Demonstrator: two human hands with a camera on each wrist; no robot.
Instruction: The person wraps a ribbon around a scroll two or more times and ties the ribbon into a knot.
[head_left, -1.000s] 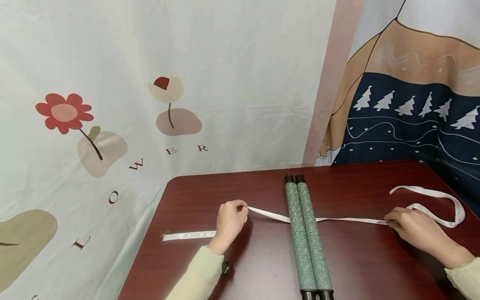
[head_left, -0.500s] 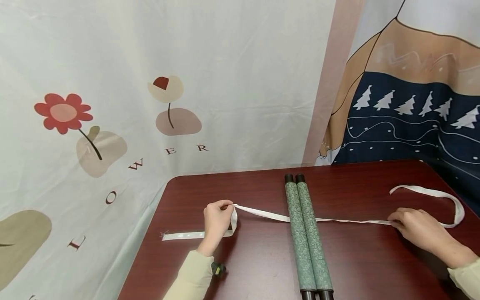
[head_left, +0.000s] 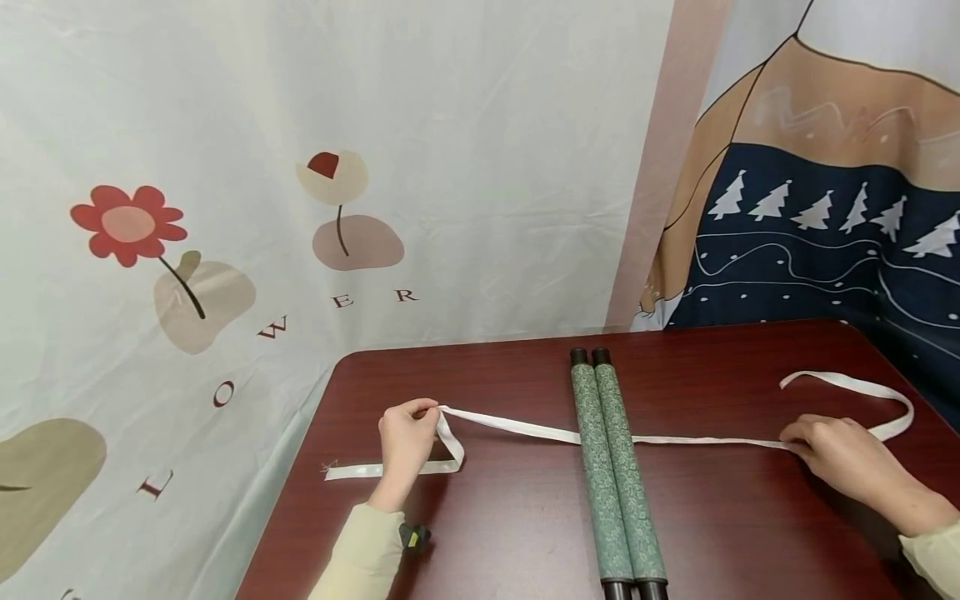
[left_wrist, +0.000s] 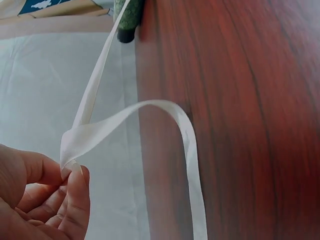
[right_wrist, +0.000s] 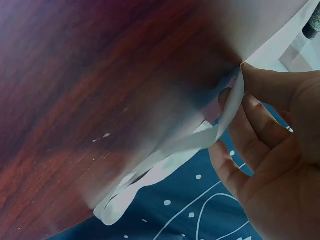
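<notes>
Two green patterned scrolls (head_left: 613,475) with black end knobs lie side by side on the table in the head view. A long white ribbon (head_left: 517,426) crosses beneath them, its middle hidden there. On the left side, my left hand (head_left: 408,442) pinches the ribbon between thumb and fingertips, raised above the table. From that pinch a loop of ribbon (left_wrist: 191,160) hangs to the tabletop, its frayed end lying flat beyond the wrist. Over at the right, my right hand (head_left: 847,458) pinches the other length low near the table. The spare ribbon (right_wrist: 180,142) curls past those fingers.
The dark red wooden table (head_left: 510,533) carries everything. Behind it hangs a pale curtain (head_left: 487,167) printed with flowers and letters, and a navy cloth (head_left: 787,258) with white trees is at the right. A dark wrist device (head_left: 415,537) sits by my left sleeve.
My left hand has moved left, drawing the ribbon with it and forming a loop near the frayed end. My right hand has shifted slightly right; the curl beyond it has shrunk. The scrolls stay put.
</notes>
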